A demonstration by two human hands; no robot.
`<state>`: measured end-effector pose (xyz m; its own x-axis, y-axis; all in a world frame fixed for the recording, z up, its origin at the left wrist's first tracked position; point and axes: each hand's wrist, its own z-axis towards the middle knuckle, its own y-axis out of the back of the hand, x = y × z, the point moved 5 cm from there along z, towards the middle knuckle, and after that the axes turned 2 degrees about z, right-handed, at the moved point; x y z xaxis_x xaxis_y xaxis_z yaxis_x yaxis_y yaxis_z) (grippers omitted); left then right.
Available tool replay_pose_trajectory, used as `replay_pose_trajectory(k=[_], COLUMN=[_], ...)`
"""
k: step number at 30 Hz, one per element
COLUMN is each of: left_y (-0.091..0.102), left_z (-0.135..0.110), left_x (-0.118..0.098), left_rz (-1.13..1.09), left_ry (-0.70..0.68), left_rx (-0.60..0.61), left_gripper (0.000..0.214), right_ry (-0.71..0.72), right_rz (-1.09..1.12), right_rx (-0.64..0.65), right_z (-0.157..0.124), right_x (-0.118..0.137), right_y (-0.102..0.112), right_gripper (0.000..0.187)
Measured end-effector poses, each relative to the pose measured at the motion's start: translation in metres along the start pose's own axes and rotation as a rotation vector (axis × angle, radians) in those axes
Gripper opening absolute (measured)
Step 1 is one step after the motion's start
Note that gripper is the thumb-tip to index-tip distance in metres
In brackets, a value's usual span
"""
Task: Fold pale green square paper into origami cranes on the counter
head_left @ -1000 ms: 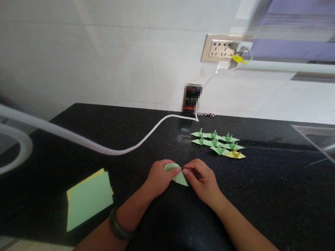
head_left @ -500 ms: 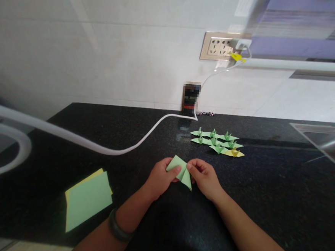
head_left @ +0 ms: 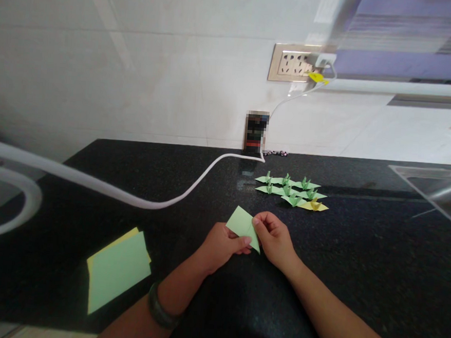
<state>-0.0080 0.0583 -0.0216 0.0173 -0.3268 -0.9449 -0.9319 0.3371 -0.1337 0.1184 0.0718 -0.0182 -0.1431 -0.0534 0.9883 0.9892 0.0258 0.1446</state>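
Head camera view, looking down at a black speckled surface (head_left: 358, 260) set against a white tiled wall. Both hands meet near the middle. The left hand (head_left: 222, 246) pinches the near edge of a partly folded green paper (head_left: 242, 226) between thumb and fingers; the right hand (head_left: 277, 237) is curled closed on the paper's right side, thumb and forefinger at its centre crease. The paper is lifted just above the surface, folded to a pointed flap shape, not yet a finished figure.

Farther back and to the right, a cluster of finished paper cranes (head_left: 291, 190) sits in two rows, mostly green, one yellow at the right end. At the near left lies a stack of unfolded sheets (head_left: 118, 269), green on top, yellow beneath, so several remain to be folded.

A white cable (head_left: 161, 203) curves across the surface from the left to a small dark device (head_left: 256, 132) leaning against the wall. A wall socket (head_left: 294, 63) is above it. A metal sink edge (head_left: 432, 191) shows at far right.
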Motion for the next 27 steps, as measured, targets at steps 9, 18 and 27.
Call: replay_pose_trajectory(k=[9,18,27], left_y=[0.001,0.002,0.002], left_z=[0.0,0.001,-0.001], left_x=[-0.004,-0.005,-0.004], left_rz=[0.105,0.106,0.185], left_ry=[-0.001,-0.079,-0.109], left_rx=[-0.074,-0.091,-0.046], left_gripper=[0.02,0.021,0.023], right_ry=[-0.007,-0.04,-0.009], right_rz=[0.078,0.157,0.004], right_rx=[0.004,0.122,0.086], right_z=[-0.001,-0.003,-0.005], right_x=[0.003,0.002,0.009], right_y=[0.0,-0.01,-0.002], right_gripper=[0.019,0.019,0.026])
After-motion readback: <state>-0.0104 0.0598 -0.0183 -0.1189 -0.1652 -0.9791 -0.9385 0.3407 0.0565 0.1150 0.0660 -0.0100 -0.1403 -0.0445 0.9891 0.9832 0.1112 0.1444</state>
